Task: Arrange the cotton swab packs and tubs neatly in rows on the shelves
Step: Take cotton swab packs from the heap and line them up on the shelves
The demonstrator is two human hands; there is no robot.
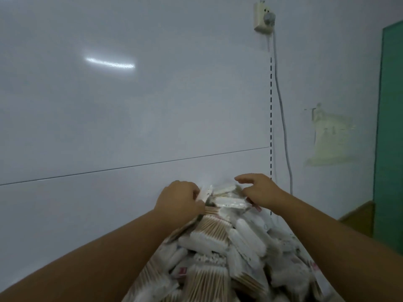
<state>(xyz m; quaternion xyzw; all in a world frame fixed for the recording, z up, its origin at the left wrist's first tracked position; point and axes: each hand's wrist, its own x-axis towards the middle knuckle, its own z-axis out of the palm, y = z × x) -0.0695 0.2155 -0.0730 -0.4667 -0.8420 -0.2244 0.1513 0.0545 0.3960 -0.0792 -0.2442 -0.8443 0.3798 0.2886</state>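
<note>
A heap of clear cotton swab packs (216, 243), with white tips and wooden sticks, fills the lower middle of the head view and runs up against the white back panel. My left hand (178, 201) grips packs at the top left of the heap, fingers curled round them. My right hand (259, 190) is at the top right of the heap, its fingers bent over a swab pack (229, 201) and its thumb against it. The shelf surface under the heap is hidden. No tubs are in view.
The white shelf back panel (130, 105) spans the view, with a slotted upright (271, 127) at its right edge. A wall socket (262, 17) and its hanging cable (283, 127) are just right of it. A green door (390, 127) stands at far right.
</note>
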